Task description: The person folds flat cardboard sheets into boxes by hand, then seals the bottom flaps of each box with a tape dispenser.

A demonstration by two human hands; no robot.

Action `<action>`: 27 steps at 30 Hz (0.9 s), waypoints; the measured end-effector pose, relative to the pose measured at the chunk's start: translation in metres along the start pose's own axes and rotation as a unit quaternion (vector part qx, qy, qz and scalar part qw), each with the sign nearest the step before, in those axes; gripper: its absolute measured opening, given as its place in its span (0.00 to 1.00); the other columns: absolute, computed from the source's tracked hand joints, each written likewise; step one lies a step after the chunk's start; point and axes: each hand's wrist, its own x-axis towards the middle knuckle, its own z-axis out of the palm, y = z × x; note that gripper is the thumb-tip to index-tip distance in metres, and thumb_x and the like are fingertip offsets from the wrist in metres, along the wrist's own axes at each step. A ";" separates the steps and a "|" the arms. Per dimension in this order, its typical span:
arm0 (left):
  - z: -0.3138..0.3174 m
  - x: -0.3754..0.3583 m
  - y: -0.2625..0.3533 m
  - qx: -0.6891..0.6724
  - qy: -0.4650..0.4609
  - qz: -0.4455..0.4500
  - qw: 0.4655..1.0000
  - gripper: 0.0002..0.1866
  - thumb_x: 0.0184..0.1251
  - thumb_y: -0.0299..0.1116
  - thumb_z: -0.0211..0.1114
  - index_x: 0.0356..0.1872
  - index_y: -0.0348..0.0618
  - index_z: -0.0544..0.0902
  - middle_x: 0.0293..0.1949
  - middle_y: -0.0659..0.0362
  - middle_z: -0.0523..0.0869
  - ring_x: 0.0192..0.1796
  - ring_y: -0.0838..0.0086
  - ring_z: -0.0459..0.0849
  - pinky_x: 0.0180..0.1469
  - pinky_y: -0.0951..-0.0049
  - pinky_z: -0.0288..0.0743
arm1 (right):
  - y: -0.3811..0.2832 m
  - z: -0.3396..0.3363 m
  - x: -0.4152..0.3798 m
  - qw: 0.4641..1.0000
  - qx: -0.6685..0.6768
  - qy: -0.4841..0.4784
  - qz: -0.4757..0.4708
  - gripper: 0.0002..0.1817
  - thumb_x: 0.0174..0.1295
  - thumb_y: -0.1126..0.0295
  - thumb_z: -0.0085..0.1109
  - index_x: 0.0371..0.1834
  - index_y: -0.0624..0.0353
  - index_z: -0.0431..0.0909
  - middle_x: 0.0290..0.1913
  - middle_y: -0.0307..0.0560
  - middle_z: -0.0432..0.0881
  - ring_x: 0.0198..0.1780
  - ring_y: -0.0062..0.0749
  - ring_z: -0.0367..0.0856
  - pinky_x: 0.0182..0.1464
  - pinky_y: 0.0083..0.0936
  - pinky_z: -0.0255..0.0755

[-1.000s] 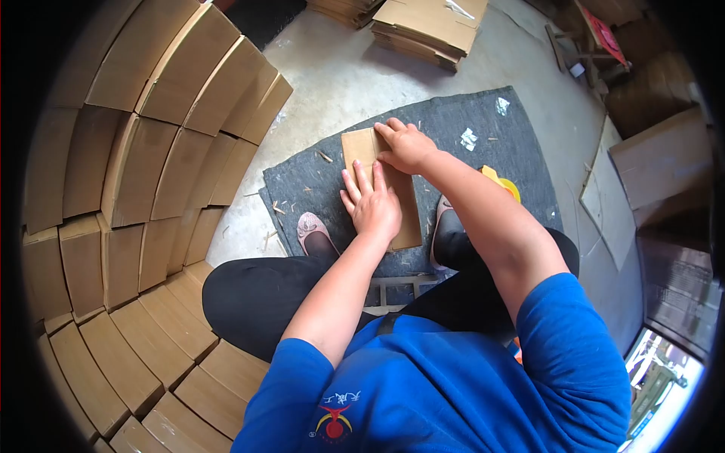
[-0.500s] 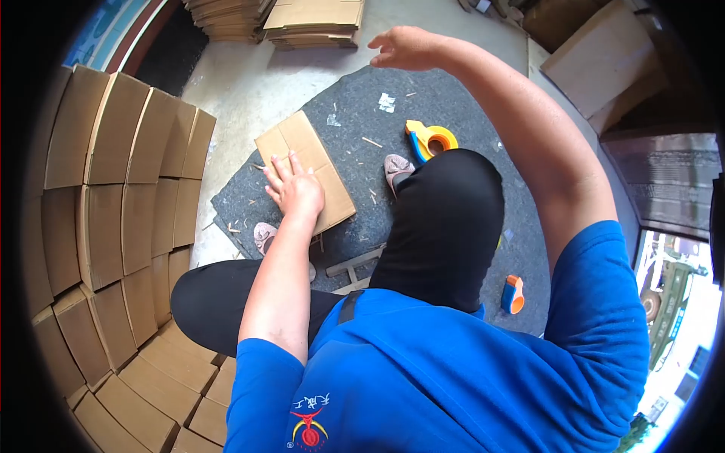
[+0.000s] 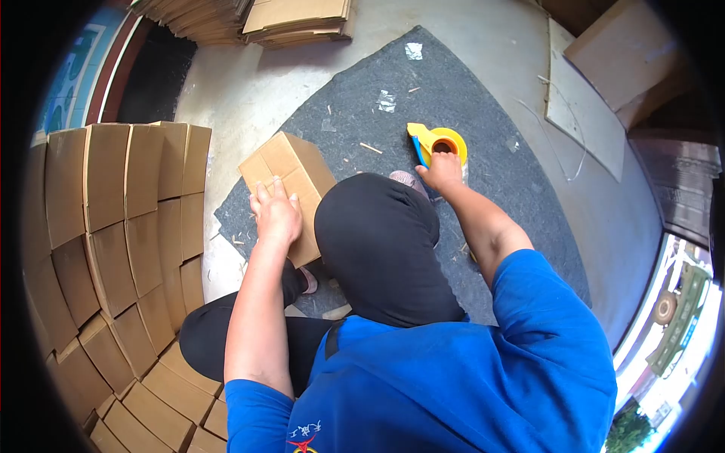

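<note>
My left hand (image 3: 276,216) lies with its fingers stretched out on a closed cardboard box (image 3: 306,177), touching its seamed face. The box is tilted, so a second broad face shows toward the right. My right hand (image 3: 444,172) has closed on the near side of a yellow and blue tape dispenser (image 3: 424,136), by its round tape roll. That dispenser lies on the dark mat (image 3: 355,98), just beyond my shoe (image 3: 408,181). My fingertips on the roll are partly hidden.
Stacked cardboard boxes (image 3: 109,181) form a wall on my left. Flat cardboard sheets (image 3: 294,19) lie in piles at the back. Scraps of clear tape (image 3: 386,101) dot the mat. Boards (image 3: 581,106) lean at the right, and my knee (image 3: 377,249) rises between my hands.
My right hand has come down from the raised position at the upper right onto the tape dispenser. The box has tipped under my left hand, showing more of its side. The view has shifted.
</note>
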 end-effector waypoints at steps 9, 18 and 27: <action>-0.043 0.024 -0.006 0.065 -0.143 0.055 0.986 0.35 0.74 0.43 0.56 0.78 0.47 0.57 0.76 0.36 0.52 0.74 0.36 0.60 0.76 0.52 0.59 | 0.009 -0.009 0.014 0.993 0.109 0.030 0.023 0.22 0.56 0.51 0.65 0.40 0.62 0.84 0.43 0.57 0.87 0.47 0.49 0.86 0.53 0.44 0.76; -0.064 0.035 -0.005 0.095 -0.230 0.084 0.965 0.32 0.72 0.34 0.54 0.77 0.48 0.61 0.76 0.40 0.57 0.73 0.43 0.67 0.74 0.53 0.65 | -0.023 -0.101 -0.052 0.774 0.620 -0.061 -0.111 0.19 0.56 0.63 0.65 0.48 0.63 0.81 0.40 0.37 0.83 0.41 0.20 0.78 0.47 0.22 0.71; -0.080 0.008 -0.025 0.028 -0.157 0.103 0.982 0.24 0.73 0.39 0.58 0.67 0.45 0.73 0.70 0.47 0.68 0.71 0.52 0.71 0.68 0.55 0.70 | -0.071 -0.176 -0.081 0.646 0.723 -0.108 -0.218 0.33 0.58 0.46 0.62 0.50 0.70 0.80 0.39 0.45 0.85 0.39 0.26 0.81 0.45 0.22 0.74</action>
